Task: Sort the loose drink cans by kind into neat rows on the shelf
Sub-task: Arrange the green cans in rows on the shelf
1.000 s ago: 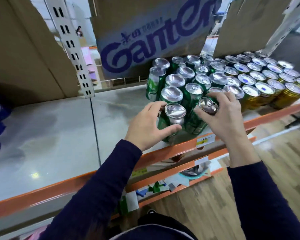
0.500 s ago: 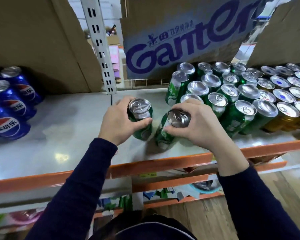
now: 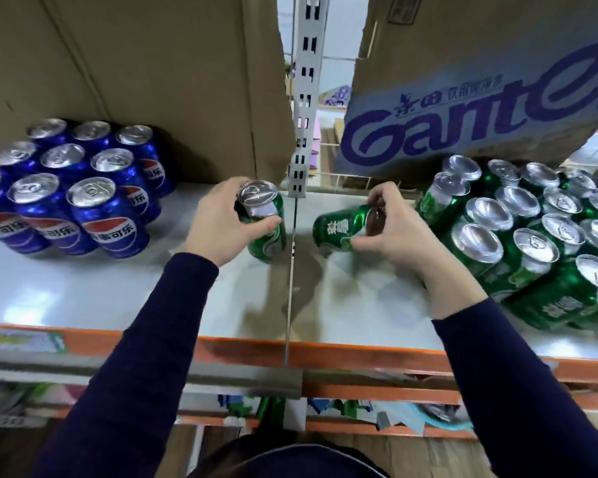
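Two green cans sit in the person's grip above the pale shelf [image 3: 83,294], one to each hand. The left hand [image 3: 218,222] wraps around an upright green can [image 3: 265,222], just left of the seam in the shelf. The right hand [image 3: 390,232] clasps a second green can [image 3: 339,231] by its top end, tipped over with its base pointing left. To the right stands a packed cluster of green cans [image 3: 518,243]; well to the left, a block of blue cans [image 3: 80,191]. Cardboard boxes [image 3: 152,81] stand behind, and an orange rail [image 3: 359,357] edges the front.
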A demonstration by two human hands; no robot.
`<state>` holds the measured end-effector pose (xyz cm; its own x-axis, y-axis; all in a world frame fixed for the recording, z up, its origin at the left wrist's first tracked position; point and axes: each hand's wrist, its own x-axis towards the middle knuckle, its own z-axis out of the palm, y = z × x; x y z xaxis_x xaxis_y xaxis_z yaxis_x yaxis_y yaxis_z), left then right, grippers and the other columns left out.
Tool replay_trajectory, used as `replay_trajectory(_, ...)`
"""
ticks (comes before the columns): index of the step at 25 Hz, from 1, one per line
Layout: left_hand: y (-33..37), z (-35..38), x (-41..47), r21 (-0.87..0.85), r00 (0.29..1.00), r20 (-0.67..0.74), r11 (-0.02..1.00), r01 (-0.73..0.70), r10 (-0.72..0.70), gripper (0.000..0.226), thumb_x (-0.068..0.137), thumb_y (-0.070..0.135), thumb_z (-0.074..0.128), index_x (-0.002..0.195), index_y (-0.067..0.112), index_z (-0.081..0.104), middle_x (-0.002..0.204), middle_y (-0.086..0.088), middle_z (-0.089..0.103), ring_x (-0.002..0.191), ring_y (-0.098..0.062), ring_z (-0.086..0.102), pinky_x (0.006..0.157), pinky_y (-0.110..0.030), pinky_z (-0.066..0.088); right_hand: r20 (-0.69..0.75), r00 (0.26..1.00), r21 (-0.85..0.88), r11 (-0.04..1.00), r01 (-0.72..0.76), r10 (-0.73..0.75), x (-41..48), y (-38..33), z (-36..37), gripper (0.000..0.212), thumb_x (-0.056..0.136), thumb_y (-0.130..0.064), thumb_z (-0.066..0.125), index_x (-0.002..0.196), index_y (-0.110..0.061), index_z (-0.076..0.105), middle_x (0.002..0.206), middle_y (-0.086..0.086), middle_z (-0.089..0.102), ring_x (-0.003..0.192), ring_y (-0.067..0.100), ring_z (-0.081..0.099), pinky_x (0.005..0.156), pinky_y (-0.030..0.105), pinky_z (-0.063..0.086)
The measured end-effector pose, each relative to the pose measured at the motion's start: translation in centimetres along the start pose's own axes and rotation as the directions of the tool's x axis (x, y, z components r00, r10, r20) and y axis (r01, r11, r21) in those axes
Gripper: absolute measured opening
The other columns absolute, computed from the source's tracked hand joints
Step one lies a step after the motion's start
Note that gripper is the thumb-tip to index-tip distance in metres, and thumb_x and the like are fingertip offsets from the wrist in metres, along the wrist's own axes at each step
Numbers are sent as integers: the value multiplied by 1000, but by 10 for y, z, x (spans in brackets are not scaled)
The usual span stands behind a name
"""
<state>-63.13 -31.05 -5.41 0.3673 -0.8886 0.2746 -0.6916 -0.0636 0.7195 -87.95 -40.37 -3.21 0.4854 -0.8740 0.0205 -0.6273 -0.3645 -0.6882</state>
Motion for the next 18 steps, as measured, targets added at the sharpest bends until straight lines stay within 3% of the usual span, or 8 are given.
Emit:
replay_trajectory(3, 0, 0, 0, 15, 999, 28, 999, -37, 37, 61, 67, 38, 82, 121, 22, 59, 106, 8, 52, 98, -8, 50, 85, -19, 38, 150, 988, -242, 970, -6, 44, 11, -6, -6, 62, 62, -26, 81, 106, -24, 39, 98, 1, 53, 79, 12, 55, 59, 24, 44)
replay_trajectory(8, -4, 1, 1, -16, 997, 37, 997, -74, 74, 59, 65, 35, 84, 117, 24, 60, 104, 9, 54, 94, -3, 50, 79, -2, 33, 243, 951, -394, 915, -85, 193, 16, -10, 4, 64, 63, -37, 83, 104, -21, 38, 90, 0, 56, 72, 14, 57, 52, 27, 41)
replay_trajectory(12, -5, 2, -2, -92, 996, 51, 993, -69, 73, 57, 64, 33, 85, 114, 23, 60, 106, 6, 60, 95, -5, 54, 82, -13, 40, 234, 959, -221, 969, -108, 161, 17, -15, 30, 71, 67, -32, 80, 119, -30, 31, 88, -3, 56, 71, 16, 62, 49, 24, 47)
replay_trajectory(15, -6, -7, 2, -145, 989, 127, 988, -52, 71, 58, 65, 25, 84, 115, 24, 56, 104, 12, 61, 95, -2, 57, 77, -7, 40, 117, 989, 56, 994, -92, 86, 21, -18, 32, 73, 67, -23, 80, 124, -37, 37, 97, -9, 55, 80, 11, 63, 51, 20, 52)
replay_trajectory(18, -8, -18, 11, -166, 961, 274, 986, 5, 41, 62, 60, 26, 71, 118, 30, 48, 108, 17, 60, 100, -5, 57, 80, -10, 44, -64, 998, 259, 966, 10, 7, 26, -18, 30, 74, 66, -16, 79, 126, -36, 42, 111, -16, 55, 100, 5, 57, 75, 20, 49)
